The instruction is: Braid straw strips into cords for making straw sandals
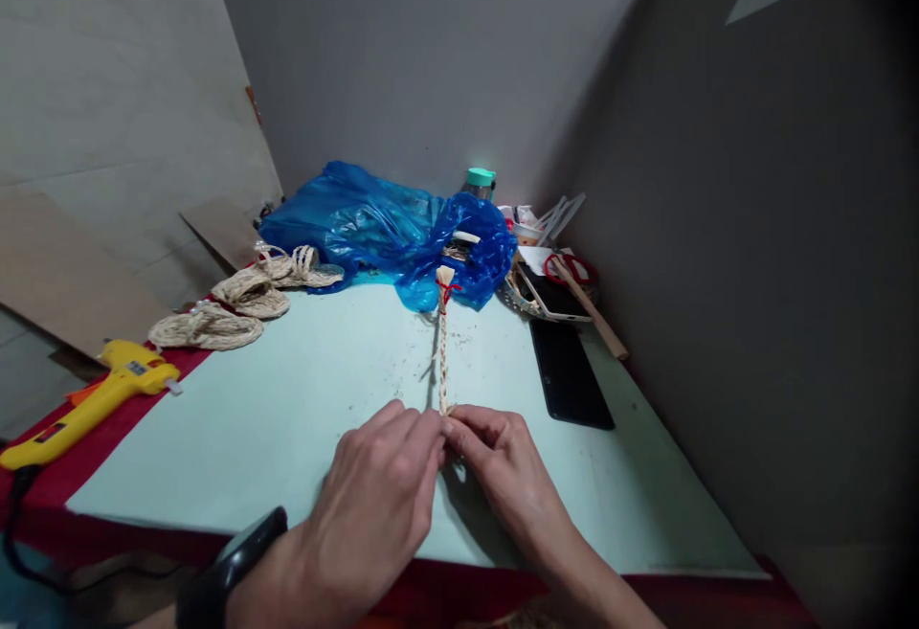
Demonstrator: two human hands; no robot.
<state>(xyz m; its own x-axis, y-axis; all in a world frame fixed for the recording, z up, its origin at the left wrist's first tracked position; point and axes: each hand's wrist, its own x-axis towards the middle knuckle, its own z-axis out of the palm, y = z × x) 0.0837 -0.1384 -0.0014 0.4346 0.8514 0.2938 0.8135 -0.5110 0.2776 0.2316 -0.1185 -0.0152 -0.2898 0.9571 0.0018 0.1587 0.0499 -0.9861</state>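
Observation:
A pale braid of straw-like strands [443,351] stretches from the far middle of the table towards me, its far end bound with red string [448,288]. At its near end my left hand [388,471] is closed, pinching the strands with the fingertips. My right hand [503,461] meets it there, thumb and forefinger pressed together on the same end. The fingertips of both hands touch or nearly touch. Loose strand ends below the pinch are mostly hidden by the fingers. A dark watch sits on the left wrist.
Woven straw sandals [208,325] line the left edge, near a yellow glue gun [119,394] with a cord. Blue plastic bags [359,217] lie at the back, before a green-lidded bottle [480,181]. To the right are a black phone [571,373], red-handled scissors [585,268] and a wooden stick [593,311].

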